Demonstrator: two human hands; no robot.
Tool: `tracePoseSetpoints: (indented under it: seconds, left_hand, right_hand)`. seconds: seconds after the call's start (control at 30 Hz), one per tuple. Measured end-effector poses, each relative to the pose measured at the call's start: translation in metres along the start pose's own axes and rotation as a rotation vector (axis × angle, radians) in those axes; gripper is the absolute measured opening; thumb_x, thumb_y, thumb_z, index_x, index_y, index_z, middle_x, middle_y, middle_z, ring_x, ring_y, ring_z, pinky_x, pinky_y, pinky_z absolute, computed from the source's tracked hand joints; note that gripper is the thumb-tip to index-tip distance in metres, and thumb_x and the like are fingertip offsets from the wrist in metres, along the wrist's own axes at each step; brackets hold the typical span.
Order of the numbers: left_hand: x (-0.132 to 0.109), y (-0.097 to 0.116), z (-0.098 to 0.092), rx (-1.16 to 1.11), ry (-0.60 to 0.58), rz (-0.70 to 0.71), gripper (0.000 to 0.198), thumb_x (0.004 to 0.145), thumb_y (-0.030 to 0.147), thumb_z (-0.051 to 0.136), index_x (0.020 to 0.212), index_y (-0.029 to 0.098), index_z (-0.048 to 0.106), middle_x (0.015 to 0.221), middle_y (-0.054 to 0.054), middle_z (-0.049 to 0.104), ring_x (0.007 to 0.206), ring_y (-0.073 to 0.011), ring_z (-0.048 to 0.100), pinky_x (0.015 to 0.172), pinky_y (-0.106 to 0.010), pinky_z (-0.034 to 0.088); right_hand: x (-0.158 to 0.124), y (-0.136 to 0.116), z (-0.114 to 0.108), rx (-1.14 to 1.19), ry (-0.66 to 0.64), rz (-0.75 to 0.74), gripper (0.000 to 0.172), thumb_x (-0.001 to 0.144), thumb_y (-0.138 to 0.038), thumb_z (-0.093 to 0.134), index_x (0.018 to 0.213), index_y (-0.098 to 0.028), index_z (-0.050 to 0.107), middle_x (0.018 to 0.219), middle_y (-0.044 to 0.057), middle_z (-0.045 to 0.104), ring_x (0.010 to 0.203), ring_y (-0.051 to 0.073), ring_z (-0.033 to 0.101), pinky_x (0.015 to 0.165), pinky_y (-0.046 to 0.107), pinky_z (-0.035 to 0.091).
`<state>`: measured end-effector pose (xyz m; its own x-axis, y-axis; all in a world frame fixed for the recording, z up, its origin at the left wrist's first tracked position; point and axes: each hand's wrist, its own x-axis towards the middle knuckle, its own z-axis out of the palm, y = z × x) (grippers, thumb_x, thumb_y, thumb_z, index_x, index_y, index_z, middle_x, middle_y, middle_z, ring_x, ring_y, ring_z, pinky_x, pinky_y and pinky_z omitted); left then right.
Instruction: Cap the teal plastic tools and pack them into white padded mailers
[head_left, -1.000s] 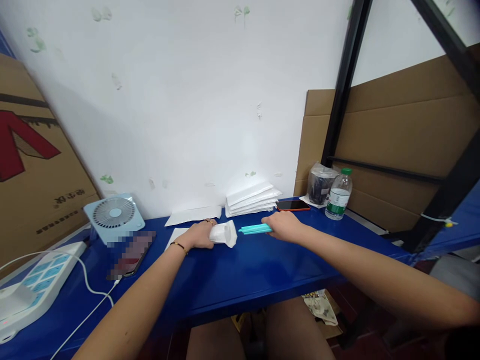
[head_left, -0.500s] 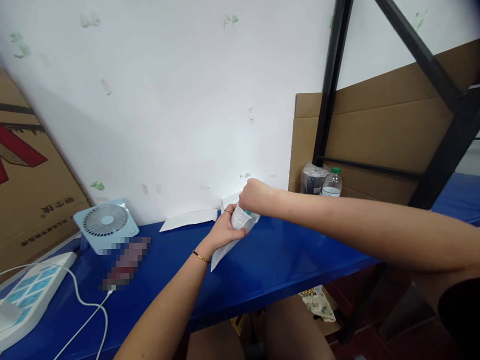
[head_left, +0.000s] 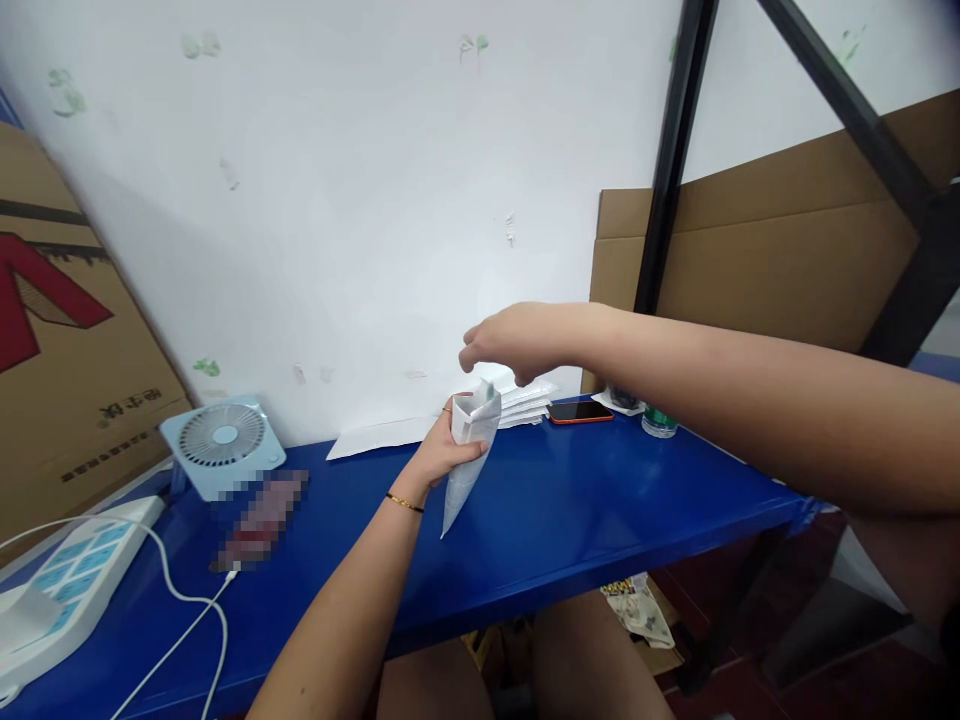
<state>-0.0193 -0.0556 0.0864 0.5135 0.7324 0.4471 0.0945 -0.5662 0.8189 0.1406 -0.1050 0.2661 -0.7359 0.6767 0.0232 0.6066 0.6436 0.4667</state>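
Observation:
My left hand (head_left: 442,452) is closed round a white paper pouch (head_left: 466,450) and holds it upright above the blue table (head_left: 570,500), mouth upward. My right hand (head_left: 514,342) hovers just above the pouch mouth with its fingers loosely curled downward and nothing visible in them. The teal sticks seen earlier are out of sight. Behind the hands lies a stack of white pouches (head_left: 529,398) against the wall.
A small fan (head_left: 223,440), a power strip (head_left: 67,580) with a white cable and a blurred phone (head_left: 259,515) lie at the left. An orange-edged phone (head_left: 579,411) and a water bottle (head_left: 660,421) sit at the right. Cardboard and a black frame (head_left: 664,190) stand behind.
My right hand lifted the teal sticks from the table to the pouch mouth and now hovers above it without them. My left hand raised the pouch upright.

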Motion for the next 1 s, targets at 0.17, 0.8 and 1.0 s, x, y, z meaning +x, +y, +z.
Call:
tracePoseSetpoints:
  seconds: [0.17,0.8,1.0]
  left_hand:
    - [0.003,-0.001,-0.008,-0.093,-0.106,-0.038,0.070,0.065,0.037,0.061,0.126,0.020,0.033,0.106,-0.006,0.054,0.090,-0.0192,0.053,0.074,-0.029,0.045]
    - [-0.158,-0.005,0.079,0.552,-0.265,-0.008,0.074,0.055,0.044,0.075,0.121,0.031,0.044,0.120,-0.004,0.054,0.113,-0.0238,0.047,0.102,-0.042,0.028]
    - [-0.157,-0.020,0.101,0.794,-0.031,0.294,0.040,0.083,0.015,0.051,0.119,0.032,0.048,0.109,-0.003,0.058,0.097,-0.0132,0.056,0.082,-0.030,0.042]
  right_hand:
    - [-0.001,0.019,0.027,0.169,-0.013,-0.165,0.020,0.074,-0.021,0.064,0.094,-0.018,0.065,0.110,0.002,0.052,0.085,0.013,0.052,0.069,0.024,0.038]
    - [-0.134,-0.155,0.210,0.842,0.265,0.264,0.019,0.088,-0.031,0.045,0.079,-0.020,0.058,0.081,0.003,0.060,0.079,0.017,0.052,0.069,0.028,0.038]
    - [-0.130,-0.166,0.232,0.998,0.416,0.607,0.010,0.086,-0.028,0.048,0.083,-0.020,0.054,0.077,0.002,0.055,0.067,0.014,0.051,0.060,0.025,0.041]
